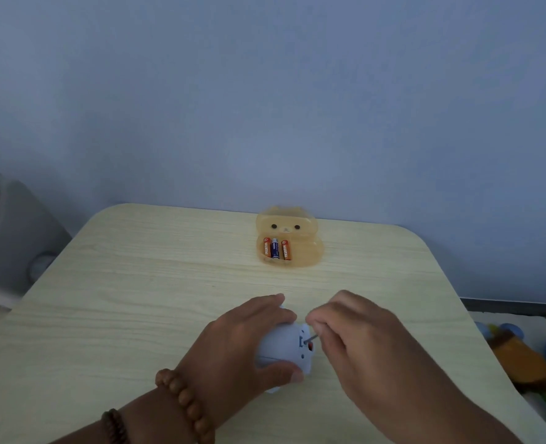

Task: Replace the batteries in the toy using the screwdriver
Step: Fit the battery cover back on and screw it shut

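A small pale blue toy (282, 346) lies on its side near the front of the wooden table (156, 283). My left hand (242, 344) grips it, fingers over the top and thumb under its front. My right hand (348, 341) pinches a thin screwdriver (312, 338) whose metal tip points into the toy's underside; the handle is hidden in my fingers. Further back, an open translucent orange bear-shaped case (289, 240) holds three batteries (277, 249), two orange and one blue.
The table stands against a blue wall. A grey fabric object (12, 238) sits off the left edge. Colourful toys (527, 357) lie on the floor past the right edge. Beaded bracelets circle my left wrist.
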Motion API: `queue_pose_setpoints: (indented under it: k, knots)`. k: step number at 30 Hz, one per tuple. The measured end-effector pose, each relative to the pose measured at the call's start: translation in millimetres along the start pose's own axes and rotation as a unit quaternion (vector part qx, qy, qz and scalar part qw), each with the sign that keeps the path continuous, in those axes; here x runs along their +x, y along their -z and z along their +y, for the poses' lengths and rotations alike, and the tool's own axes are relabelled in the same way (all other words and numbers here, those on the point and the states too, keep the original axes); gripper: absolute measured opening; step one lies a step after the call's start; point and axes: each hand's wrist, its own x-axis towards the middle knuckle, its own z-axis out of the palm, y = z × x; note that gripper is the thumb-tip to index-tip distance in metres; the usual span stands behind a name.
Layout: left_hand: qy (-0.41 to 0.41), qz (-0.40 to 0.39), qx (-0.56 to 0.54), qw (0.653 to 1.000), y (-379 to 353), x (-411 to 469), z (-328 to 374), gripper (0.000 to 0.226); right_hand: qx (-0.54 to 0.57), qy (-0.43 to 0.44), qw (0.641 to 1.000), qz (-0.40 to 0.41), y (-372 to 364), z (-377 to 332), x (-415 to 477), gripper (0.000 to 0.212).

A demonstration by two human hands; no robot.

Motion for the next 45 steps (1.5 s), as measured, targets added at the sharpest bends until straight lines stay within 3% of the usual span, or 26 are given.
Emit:
queue_pose_setpoints:
  k: [2, 7, 9, 11, 16, 20, 28, 32, 34, 36, 41, 45]
  knots:
    - [0.001, -0.001, -0.001, 1.000, 0, 0, 0, 0.071, -0.035, 0.003, 0.999, -0.002, -11, -2, 0, 0.020]
    - [0.002, 0.001, 0.003, 1.000, -1, 1, -1, 0.071, -0.100, 0.018, 0.995, -0.024, -4, -1, 8, 0.015]
    - [0.000, -0.001, -0.001, 1.000, -2, 1, -2, 0.072, -0.067, -0.001, 0.996, -0.054, -5, 3, 9, 0.052]
    - [0.001, 0.000, -0.009, 1.000, -2, 2, -3, 0.075, -0.038, 0.004, 0.997, -0.073, -1, 4, 13, 0.066]
    - [0.002, 0.008, -0.021, 1.000, -3, 2, -5, 0.074, 0.009, 0.042, 0.996, -0.080, 6, 2, 14, 0.051]
    - [0.001, 0.008, -0.017, 1.000, -3, 3, -6, 0.073, -0.068, 0.026, 0.995, -0.063, 3, 6, 13, 0.036]
    - [-0.005, 0.001, -0.009, 1.000, -6, 2, -7, 0.072, 0.004, 0.042, 0.995, -0.090, 8, 4, 12, 0.063]
    - [-0.001, 0.007, -0.015, 1.000, -5, 3, -7, 0.072, -0.031, 0.060, 0.989, -0.129, 10, 8, 18, 0.082]
    - [-0.001, 0.014, -0.024, 1.000, -6, 3, -8, 0.072, -0.025, 0.059, 0.990, -0.126, 12, 7, 18, 0.081]
    - [-0.001, 0.020, -0.034, 0.999, -7, 4, -9, 0.072, -0.031, 0.067, 0.990, -0.116, 10, 5, 15, 0.066]
    - [0.004, 0.018, -0.038, 0.999, -6, 3, -10, 0.071, -0.133, 0.056, 0.986, -0.086, 7, 13, 15, 0.040]
    - [0.005, 0.009, -0.033, 0.999, -6, 3, -9, 0.070, -0.077, 0.065, 0.990, -0.102, 8, 16, 13, 0.061]
